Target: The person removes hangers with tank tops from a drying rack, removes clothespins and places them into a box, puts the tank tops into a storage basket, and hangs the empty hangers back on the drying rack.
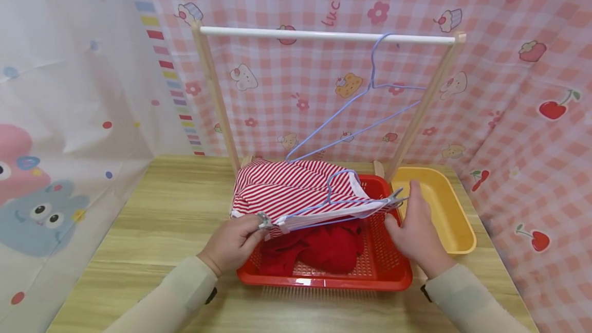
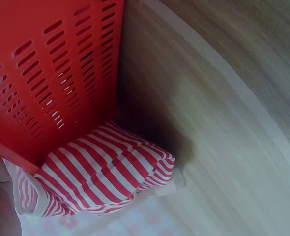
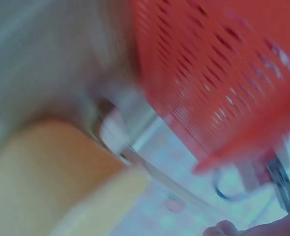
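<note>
- Striped garment [image 1: 282, 189] over red basket [image 1: 388, 284]; white edge along blue hanger [image 1: 329, 191], clips at both ends: clipping looks nearly done.
- Not on white rod [image 1: 300, 35] yet; red cloth [image 1: 333, 251] in basket.
- Left hand [image 1: 233, 243]: fingers clamped on left clip [image 1: 264, 220], garment's near-left corner.
- Right hand [image 1: 416, 230]: fingers apart beside right clip [image 1: 395, 197], garment left of them.

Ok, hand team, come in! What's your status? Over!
Left hand pinching left clip. Right hand open beside right clip. Striped garment clipped to lower blue hanger. Red basket underneath, could snag things.
</note>
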Action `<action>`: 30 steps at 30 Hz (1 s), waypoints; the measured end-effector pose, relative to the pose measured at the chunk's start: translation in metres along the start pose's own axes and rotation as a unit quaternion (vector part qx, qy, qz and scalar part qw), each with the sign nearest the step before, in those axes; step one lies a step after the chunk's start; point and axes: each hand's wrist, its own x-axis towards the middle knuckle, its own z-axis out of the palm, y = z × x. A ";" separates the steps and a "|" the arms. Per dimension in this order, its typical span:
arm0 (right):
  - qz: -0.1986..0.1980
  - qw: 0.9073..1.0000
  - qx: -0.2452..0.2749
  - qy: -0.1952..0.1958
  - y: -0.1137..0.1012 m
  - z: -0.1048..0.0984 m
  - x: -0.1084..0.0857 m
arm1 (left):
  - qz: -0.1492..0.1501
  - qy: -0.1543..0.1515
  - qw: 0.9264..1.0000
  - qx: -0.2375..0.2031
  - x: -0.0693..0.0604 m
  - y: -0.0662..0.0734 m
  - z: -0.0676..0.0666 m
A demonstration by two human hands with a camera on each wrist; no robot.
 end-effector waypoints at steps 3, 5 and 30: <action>-0.023 1.000 0.003 0.009 -0.010 -0.015 0.006 | 0.003 0.001 1.000 0.000 0.000 0.000 0.000; -0.039 0.999 -0.008 0.009 -0.017 -0.024 0.011 | 0.005 0.001 1.000 -0.002 -0.001 0.000 -0.001; -0.130 0.910 -0.251 -0.303 -0.102 -0.003 0.160 | 0.006 0.000 1.000 -0.005 -0.004 -0.003 -0.003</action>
